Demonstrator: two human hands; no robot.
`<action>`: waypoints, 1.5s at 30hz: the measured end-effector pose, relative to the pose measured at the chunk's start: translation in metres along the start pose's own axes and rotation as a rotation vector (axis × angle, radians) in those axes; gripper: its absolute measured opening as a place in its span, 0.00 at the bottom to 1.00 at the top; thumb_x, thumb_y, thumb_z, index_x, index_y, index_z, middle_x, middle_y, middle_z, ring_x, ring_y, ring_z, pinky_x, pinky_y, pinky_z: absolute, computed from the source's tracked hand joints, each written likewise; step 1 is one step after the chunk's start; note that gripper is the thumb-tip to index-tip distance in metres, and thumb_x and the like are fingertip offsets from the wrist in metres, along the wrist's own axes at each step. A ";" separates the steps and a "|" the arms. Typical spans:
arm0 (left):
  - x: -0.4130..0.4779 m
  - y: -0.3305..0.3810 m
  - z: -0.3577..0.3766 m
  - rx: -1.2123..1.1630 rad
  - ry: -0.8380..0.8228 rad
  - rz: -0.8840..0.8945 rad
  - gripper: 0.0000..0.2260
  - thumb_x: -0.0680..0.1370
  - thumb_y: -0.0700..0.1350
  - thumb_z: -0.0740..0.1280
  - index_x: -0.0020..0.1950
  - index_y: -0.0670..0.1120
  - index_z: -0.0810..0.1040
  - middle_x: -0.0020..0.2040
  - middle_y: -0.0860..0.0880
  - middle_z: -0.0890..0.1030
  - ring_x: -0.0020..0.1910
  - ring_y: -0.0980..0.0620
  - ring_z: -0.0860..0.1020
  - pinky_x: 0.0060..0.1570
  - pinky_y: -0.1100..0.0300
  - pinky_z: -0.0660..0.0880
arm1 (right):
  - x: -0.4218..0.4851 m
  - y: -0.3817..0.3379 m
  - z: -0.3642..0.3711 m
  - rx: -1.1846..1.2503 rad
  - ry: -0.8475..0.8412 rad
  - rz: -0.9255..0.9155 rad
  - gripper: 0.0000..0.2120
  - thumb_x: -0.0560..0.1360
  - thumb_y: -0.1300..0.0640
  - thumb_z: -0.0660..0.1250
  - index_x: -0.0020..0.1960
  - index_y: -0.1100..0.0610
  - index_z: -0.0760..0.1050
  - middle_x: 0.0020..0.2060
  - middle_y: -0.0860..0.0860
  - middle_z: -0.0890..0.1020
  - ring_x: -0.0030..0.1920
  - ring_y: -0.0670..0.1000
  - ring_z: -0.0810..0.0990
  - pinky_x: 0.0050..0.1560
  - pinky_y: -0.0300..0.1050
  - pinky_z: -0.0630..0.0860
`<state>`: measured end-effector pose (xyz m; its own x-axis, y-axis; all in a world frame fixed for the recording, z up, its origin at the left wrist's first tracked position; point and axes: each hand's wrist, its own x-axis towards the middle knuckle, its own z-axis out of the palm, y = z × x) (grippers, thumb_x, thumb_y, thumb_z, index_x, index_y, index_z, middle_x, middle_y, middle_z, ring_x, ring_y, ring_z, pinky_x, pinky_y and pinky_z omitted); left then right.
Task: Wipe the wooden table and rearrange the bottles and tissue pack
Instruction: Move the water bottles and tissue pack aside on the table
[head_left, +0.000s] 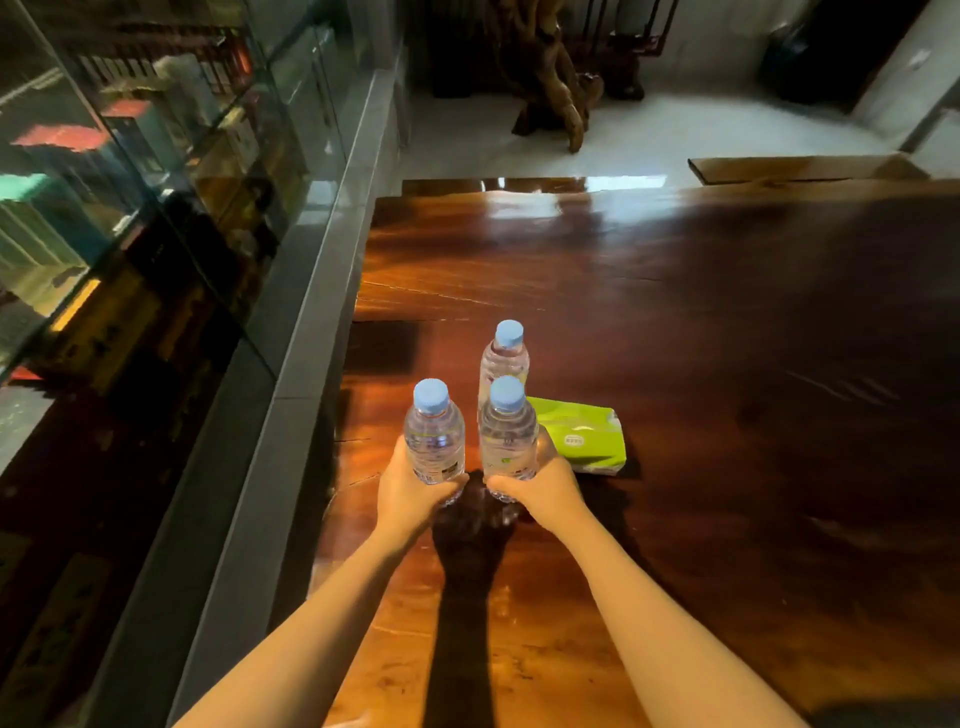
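Three clear water bottles with blue caps are over the glossy wooden table (701, 338). My left hand (410, 493) grips the left bottle (434, 436) round its lower part. My right hand (540, 488) grips the near bottle (508, 436) the same way. Both bottles are upright and appear to be held just above the table top. The third bottle (504, 358) stands on the table behind the near one. A green tissue pack (587, 434) lies flat just right of my right hand.
A grey stone ledge (311, 322) and a glass cabinet (130, 182) with boxes run along the table's left edge. A carved wooden root stand (556, 88) is on the white floor beyond the table. A wooden bench (805, 169) sits at the far right.
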<state>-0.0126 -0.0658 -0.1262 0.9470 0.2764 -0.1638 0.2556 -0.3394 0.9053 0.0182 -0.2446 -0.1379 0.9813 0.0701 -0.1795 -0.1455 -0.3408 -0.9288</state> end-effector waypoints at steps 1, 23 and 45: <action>-0.003 0.007 0.007 -0.012 -0.012 0.009 0.29 0.61 0.48 0.79 0.58 0.52 0.72 0.52 0.53 0.82 0.51 0.52 0.81 0.54 0.50 0.78 | 0.000 -0.001 -0.008 0.004 0.002 0.001 0.36 0.58 0.53 0.78 0.62 0.42 0.67 0.50 0.44 0.81 0.53 0.47 0.81 0.52 0.42 0.77; -0.039 0.154 0.235 -0.022 -0.115 0.177 0.26 0.63 0.44 0.80 0.58 0.46 0.75 0.50 0.50 0.83 0.50 0.53 0.82 0.47 0.59 0.79 | 0.005 0.038 -0.275 0.046 0.020 -0.068 0.35 0.60 0.61 0.79 0.52 0.28 0.70 0.44 0.31 0.82 0.47 0.33 0.81 0.44 0.28 0.76; 0.007 0.136 0.389 0.020 -0.213 0.071 0.26 0.62 0.46 0.78 0.53 0.58 0.70 0.52 0.56 0.81 0.51 0.56 0.80 0.49 0.62 0.75 | 0.061 0.147 -0.365 0.133 0.195 0.089 0.36 0.64 0.65 0.77 0.67 0.55 0.64 0.55 0.49 0.79 0.55 0.48 0.78 0.48 0.26 0.72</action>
<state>0.1039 -0.4594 -0.1567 0.9819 0.0554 -0.1812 0.1888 -0.3694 0.9099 0.1030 -0.6322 -0.1668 0.9677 -0.1411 -0.2087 -0.2353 -0.2102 -0.9489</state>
